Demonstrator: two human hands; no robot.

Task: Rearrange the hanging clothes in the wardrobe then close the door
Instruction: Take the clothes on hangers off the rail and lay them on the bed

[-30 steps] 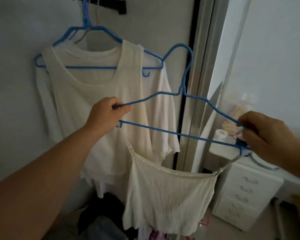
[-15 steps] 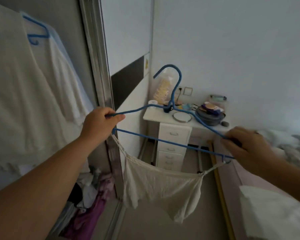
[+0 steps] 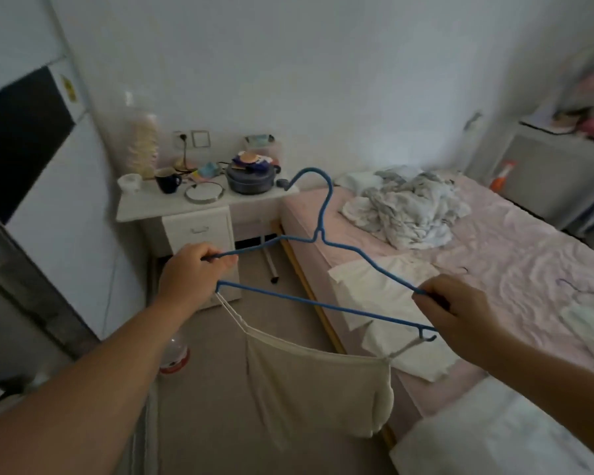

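Note:
I hold a blue wire hanger (image 3: 323, 231) out in front of me, its hook pointing up. My left hand (image 3: 191, 274) grips its left end and my right hand (image 3: 460, 310) grips its right end. A cream strappy top (image 3: 316, 385) hangs by its thin straps from the hanger's two end hooks and sags over the floor. The wardrobe's sliding door (image 3: 38, 186), white with a black band, stands at the left edge. The clothes rail is out of view.
A white bedside cabinet (image 3: 192, 217) carries a mug, a pot and small clutter. A pink bed (image 3: 494, 255) to the right holds a crumpled pile of laundry (image 3: 412, 207) and folded white cloths (image 3: 381, 293). A round white object (image 3: 175, 354) lies on the floor.
My view has swung right, away from the wardrobe and its hung white shirts, towards the bed. Both hands kept their grip and carried the hanger with the top over the bed's edge.

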